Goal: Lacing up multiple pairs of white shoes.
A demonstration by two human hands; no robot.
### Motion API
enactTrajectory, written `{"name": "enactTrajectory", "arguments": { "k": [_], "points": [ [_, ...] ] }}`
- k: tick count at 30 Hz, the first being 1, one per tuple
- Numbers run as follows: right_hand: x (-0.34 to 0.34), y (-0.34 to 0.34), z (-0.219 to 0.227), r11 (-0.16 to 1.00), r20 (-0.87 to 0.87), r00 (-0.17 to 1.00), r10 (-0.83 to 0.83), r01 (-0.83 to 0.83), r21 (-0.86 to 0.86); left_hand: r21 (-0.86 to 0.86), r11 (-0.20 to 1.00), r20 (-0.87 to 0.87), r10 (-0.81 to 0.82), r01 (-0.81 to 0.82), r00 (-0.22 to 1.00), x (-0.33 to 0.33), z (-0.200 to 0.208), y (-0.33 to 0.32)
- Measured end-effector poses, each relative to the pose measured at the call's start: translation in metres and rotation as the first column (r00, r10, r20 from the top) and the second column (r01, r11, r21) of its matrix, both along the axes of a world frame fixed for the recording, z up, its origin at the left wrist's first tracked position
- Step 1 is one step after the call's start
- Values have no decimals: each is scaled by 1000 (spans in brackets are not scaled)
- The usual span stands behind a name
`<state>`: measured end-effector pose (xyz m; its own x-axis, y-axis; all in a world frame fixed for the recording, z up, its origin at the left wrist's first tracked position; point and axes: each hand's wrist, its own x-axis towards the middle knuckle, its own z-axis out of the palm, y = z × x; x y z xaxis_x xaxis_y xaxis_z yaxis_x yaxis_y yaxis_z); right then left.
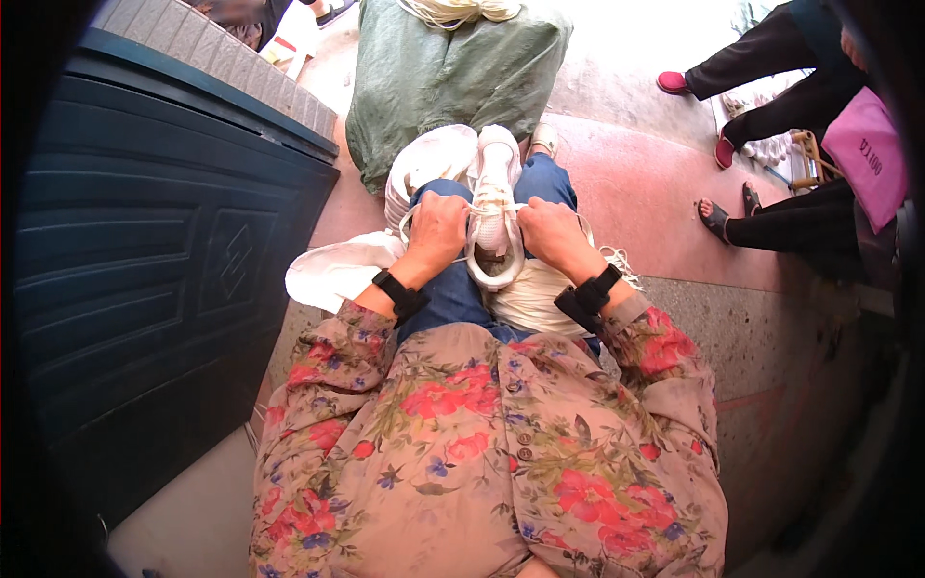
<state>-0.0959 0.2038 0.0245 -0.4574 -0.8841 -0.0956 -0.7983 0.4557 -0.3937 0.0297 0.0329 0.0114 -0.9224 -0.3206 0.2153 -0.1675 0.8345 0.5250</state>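
A white lace-up shoe lies between my knees, toe pointing away and heel opening toward me. Both hands are at its sides, pulling the white shoelace out across the eyelets. My left hand is closed on one end of the lace at the shoe's left edge. Closed on the other end is my right hand, at the right edge. Left of this shoe are further white shoe pieces, partly hidden by my left hand and leg. A bundle of cream laces rests in my lap under the shoe.
A large green woven sack stands ahead, with more cream laces on top. Another white shoe piece sits beside my left forearm. A dark blue panelled door is at the left. People in dark trousers are at the right.
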Motion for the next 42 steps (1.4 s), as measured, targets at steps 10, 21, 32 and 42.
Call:
{"name": "enactTrajectory", "arguments": {
  "k": [10, 21, 32, 42],
  "points": [
    [4, -9, -8, 996, -107, 990, 87, -88, -4, -45, 999, 112, 10, -5, 994, -2, -4, 8],
    [19, 6, -7, 986, -211, 971, -112, 82, -146, -156, 983, 63, 107, -96, 992, 8, 20, 27],
    [24, 14, -23, 965, -69, 978, -196, 181, -188, 245, 957, 28, -169, 157, 985, -72, 21, 16],
    [29, 9, -28, 945, -85, 970, -229, 200, -258, 747, 664, 382, -469, 33, 796, -107, 14, 14]
  ]
}}
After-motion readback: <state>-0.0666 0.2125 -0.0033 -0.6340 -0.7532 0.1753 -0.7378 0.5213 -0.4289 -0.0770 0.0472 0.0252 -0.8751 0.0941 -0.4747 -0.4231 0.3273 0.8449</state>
